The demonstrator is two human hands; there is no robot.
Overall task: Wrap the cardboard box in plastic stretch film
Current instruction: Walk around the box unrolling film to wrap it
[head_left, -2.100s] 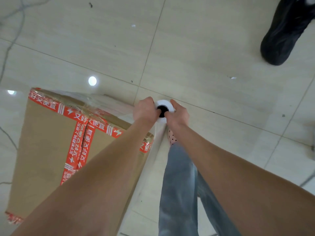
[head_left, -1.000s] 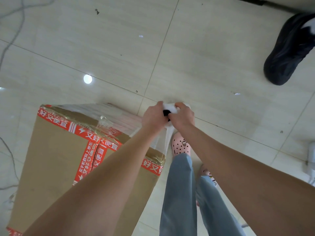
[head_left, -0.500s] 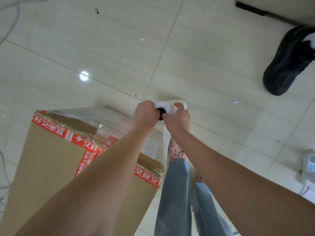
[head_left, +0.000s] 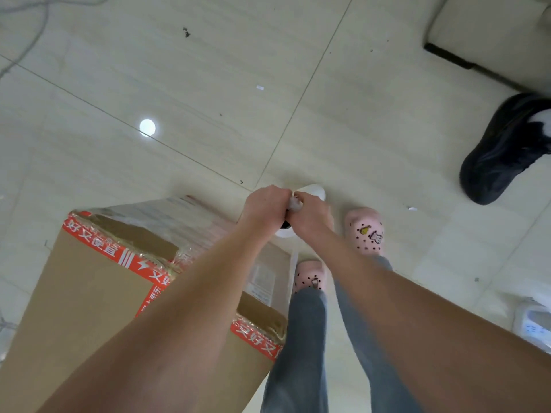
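Both hands, left hand [head_left: 265, 208] and right hand [head_left: 310, 214], are gripping the white stretch-film roll [head_left: 313, 192] beside the tall brown cardboard box [head_left: 89, 293], where keeping the film taut looks essential.

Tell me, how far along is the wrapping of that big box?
Partly done, it seems. Clear film already covers the far upper side of the cardboard box. Right now the left hand and right hand both grip the white film roll beside the box's corner. The near brown face looks bare, so more passes seem left; its hidden sides cannot be judged.
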